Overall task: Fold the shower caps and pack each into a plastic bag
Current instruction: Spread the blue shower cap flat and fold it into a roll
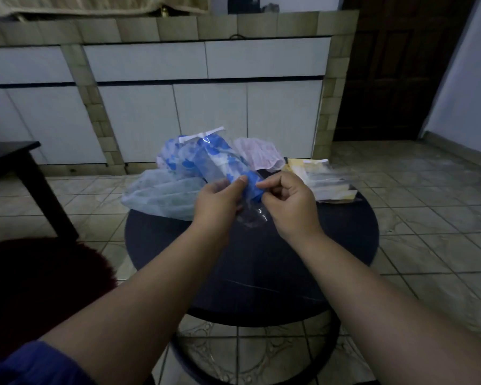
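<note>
Gripping a clear plastic bag (pixel 220 165) over the round dark table (pixel 353 234), both hands up and close together. Curling round the bag's lower part with the left hand (pixel 217 202), thumb pressing on the blue near the bag's bottom end. Pinching the same end from the other side with the right hand (pixel 288 202), thumb and forefinger clamped together on the plastic, remaining fingers folded in. Sitting inside the bag, between the two sets of fingertips and stretching away beyond them: a folded blue-and-white shower cap (pixel 233 162). Poking up at the far end, well past the fingers: the bag's white flap (pixel 200 134). Hanging empty below the fingers: a crumpled clear stretch of the bag.

Lying just left of the left fingers, a pale bluish cap (pixel 161 197) spread loose. Beyond the fingers, another blue-flowered cap (pixel 175 158) and a pink cap (pixel 260 155). Just right of the right fingers, a stack of packed bags (pixel 325 180) showing yellow.
</note>
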